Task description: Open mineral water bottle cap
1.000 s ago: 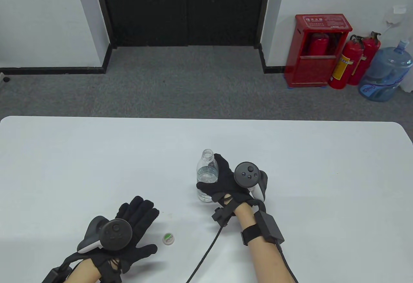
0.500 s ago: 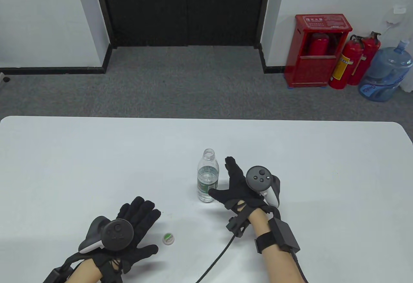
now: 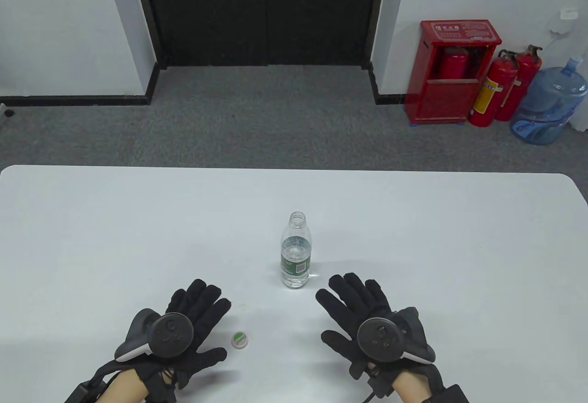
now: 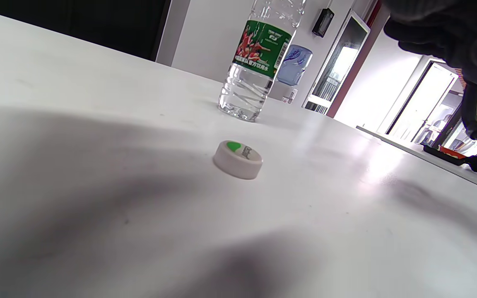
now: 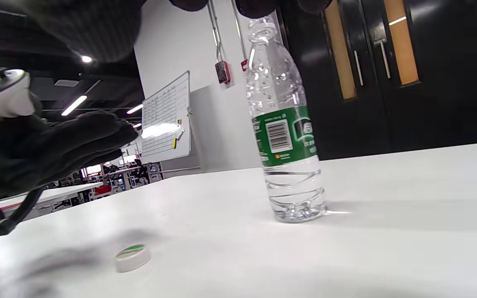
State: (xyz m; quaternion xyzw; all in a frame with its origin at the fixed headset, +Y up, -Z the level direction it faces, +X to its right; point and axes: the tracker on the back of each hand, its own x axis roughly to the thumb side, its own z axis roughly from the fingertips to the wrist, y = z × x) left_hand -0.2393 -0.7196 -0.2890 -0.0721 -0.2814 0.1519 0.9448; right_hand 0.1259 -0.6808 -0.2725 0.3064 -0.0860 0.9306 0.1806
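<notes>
Overhead, I see my left hand point(image 3: 183, 329) and right hand point(image 3: 367, 325) flat, fingers spread, holding nothing; the bottle point(image 3: 295, 251) stands uncapped between them, its cap point(image 3: 240, 340) beside my left. Left wrist: cap point(image 4: 238, 159) before bottle point(image 4: 259, 62). Right wrist: bottle point(image 5: 286, 136) upright, cap point(image 5: 133, 257) nearer.

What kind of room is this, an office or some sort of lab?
Probably a lab or workshop rather than a home. A red fire-extinguisher cabinet and a large blue water-cooler jug stand on grey carpet by the wall, a whiteboard with a written table hangs there, and more worktables show behind.
</notes>
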